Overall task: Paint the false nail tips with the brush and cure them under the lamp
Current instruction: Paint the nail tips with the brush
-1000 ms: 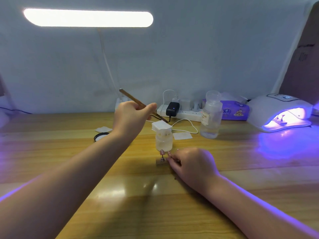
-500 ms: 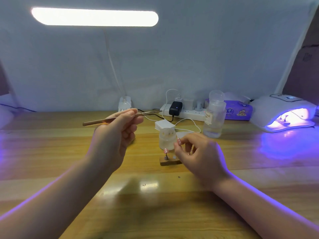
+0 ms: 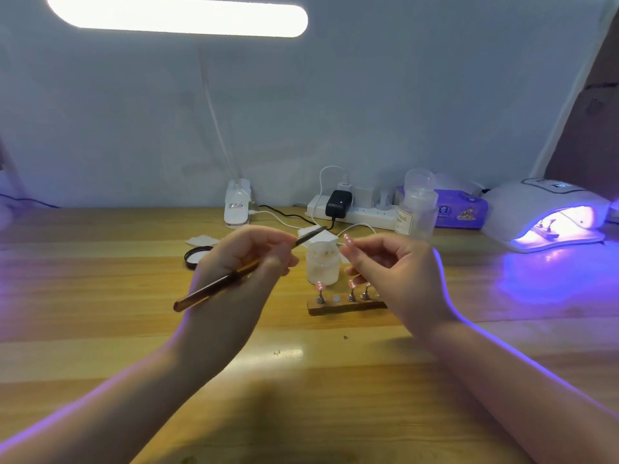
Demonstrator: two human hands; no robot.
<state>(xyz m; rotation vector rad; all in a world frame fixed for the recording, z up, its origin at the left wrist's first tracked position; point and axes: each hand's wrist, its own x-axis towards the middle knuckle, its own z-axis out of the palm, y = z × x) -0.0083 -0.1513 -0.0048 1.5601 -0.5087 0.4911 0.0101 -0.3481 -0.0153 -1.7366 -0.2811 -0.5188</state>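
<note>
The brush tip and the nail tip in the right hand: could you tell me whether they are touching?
Apart. The head view shows the brush tip ending above the jar, with a clear gap to the nail tip pinched in the right hand.

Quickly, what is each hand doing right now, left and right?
Left hand: holds the brush.
Right hand: pinches a nail tip, raised above the wooden stand.

Along the back wall: a lit desk light bar (image 3: 177, 15) on a thin stalk, its white clamp base (image 3: 237, 204), a white power strip (image 3: 355, 211) with a black adapter (image 3: 339, 204) plugged in, a clear pump bottle (image 3: 417, 205), a purple tissue pack (image 3: 460, 209); nearer, a black lid (image 3: 197, 256) on the wooden table (image 3: 100, 279)
</note>
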